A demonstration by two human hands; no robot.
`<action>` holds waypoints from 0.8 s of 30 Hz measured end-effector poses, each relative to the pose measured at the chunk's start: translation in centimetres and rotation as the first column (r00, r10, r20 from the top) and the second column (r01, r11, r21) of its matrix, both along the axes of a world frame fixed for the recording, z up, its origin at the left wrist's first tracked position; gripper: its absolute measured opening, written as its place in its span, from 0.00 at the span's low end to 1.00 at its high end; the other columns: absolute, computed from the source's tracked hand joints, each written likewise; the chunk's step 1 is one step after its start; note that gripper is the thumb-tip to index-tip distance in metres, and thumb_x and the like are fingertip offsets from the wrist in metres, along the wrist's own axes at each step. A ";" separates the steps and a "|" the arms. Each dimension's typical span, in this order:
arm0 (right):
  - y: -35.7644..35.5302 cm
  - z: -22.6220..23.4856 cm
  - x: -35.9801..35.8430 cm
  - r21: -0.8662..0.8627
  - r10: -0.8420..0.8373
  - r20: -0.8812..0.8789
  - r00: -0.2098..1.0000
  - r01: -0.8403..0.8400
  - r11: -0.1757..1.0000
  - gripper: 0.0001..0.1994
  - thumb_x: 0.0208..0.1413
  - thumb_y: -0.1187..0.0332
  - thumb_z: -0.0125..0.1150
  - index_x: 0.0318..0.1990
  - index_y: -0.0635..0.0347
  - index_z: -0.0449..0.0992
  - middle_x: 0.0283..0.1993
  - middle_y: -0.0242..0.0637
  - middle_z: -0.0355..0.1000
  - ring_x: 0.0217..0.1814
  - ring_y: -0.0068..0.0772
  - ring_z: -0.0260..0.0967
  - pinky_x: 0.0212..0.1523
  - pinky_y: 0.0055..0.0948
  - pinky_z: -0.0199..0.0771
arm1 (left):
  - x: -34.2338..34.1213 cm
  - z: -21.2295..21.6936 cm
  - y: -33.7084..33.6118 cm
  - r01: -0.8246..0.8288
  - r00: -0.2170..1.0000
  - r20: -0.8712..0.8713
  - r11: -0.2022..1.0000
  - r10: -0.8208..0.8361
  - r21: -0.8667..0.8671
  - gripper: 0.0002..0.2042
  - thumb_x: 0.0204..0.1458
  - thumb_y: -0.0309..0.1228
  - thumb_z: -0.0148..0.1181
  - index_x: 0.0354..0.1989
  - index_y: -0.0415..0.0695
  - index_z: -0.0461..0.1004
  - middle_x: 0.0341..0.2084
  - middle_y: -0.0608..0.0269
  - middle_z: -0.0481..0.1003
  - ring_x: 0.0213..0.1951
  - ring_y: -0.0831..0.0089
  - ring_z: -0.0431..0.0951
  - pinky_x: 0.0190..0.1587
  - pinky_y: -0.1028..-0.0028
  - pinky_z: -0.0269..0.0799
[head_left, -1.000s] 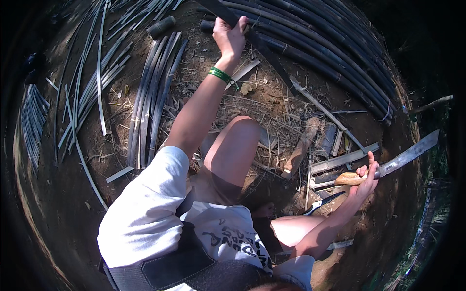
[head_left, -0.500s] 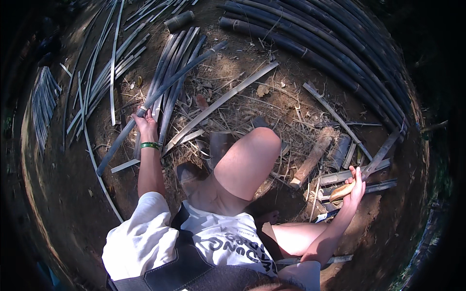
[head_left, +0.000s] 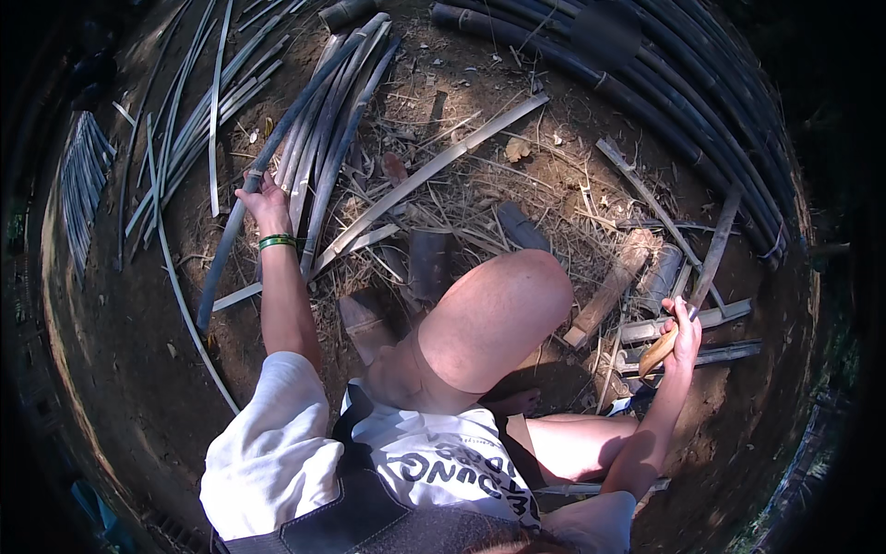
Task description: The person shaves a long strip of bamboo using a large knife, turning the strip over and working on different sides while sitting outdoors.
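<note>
Currently a bamboo strip [head_left: 232, 233], likely light, stiff, best held mid-length, is being clamped there by left hand [head_left: 269, 205] fingers, machete handle [head_left: 658, 353] by right hand [head_left: 682, 342] fingers.

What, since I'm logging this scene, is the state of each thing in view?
Left hand, closed on a dark strip
Dark strip, held, slanting
Right hand, holding the machete
Machete, held, blade bare
Pale strip, split, lying slantwise
Thick poles, unsplit, lying together
Thin strips, loosely spread
Green wristband, worn
Brown leaf, dry, lying loose
</note>
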State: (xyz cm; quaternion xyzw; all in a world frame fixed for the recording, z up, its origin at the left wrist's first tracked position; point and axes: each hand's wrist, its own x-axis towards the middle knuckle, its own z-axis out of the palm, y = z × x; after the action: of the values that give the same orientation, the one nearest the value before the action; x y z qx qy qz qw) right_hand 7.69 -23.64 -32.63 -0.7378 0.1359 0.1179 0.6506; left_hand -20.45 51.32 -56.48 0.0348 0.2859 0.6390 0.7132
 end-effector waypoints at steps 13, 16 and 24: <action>-3.2 -0.7 -0.3 -0.110 -0.004 -0.086 0.996 -0.005 0.994 0.13 0.58 0.63 0.64 0.41 0.61 0.70 0.36 0.40 0.76 0.20 0.17 0.64 0.19 0.18 0.64 | 2.1 -6.4 -16.5 0.823 -0.293 -0.900 0.564 0.324 -0.065 0.27 0.47 0.39 0.67 0.51 0.35 0.68 0.47 0.43 0.71 0.49 0.48 0.72 0.53 0.60 0.67; -6.0 3.6 3.7 -0.226 -0.007 -0.128 0.992 -0.023 0.974 0.13 0.56 0.61 0.66 0.41 0.57 0.70 0.35 0.38 0.76 0.18 0.16 0.62 0.19 0.18 0.63 | 0.8 -6.5 -20.5 0.857 -0.381 -0.683 0.514 0.623 -0.008 0.34 0.46 0.45 0.67 0.56 0.36 0.64 0.52 0.48 0.67 0.58 0.53 0.65 0.61 0.58 0.58; -6.8 6.5 5.0 -0.107 -0.090 0.239 0.967 0.118 0.987 0.11 0.59 0.62 0.64 0.42 0.57 0.72 0.36 0.35 0.74 0.21 0.12 0.62 0.21 0.15 0.62 | -2.3 -5.0 -21.2 0.642 -0.743 -0.549 0.640 0.382 -0.423 0.27 0.41 0.37 0.67 0.49 0.40 0.64 0.47 0.52 0.67 0.56 0.53 0.66 0.57 0.52 0.61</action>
State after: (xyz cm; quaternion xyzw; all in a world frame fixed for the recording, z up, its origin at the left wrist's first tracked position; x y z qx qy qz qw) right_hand 12.64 -30.42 -26.10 -0.7762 0.1038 -0.0126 0.6218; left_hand -22.79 30.08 -61.50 0.8659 0.4918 -0.0340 0.0850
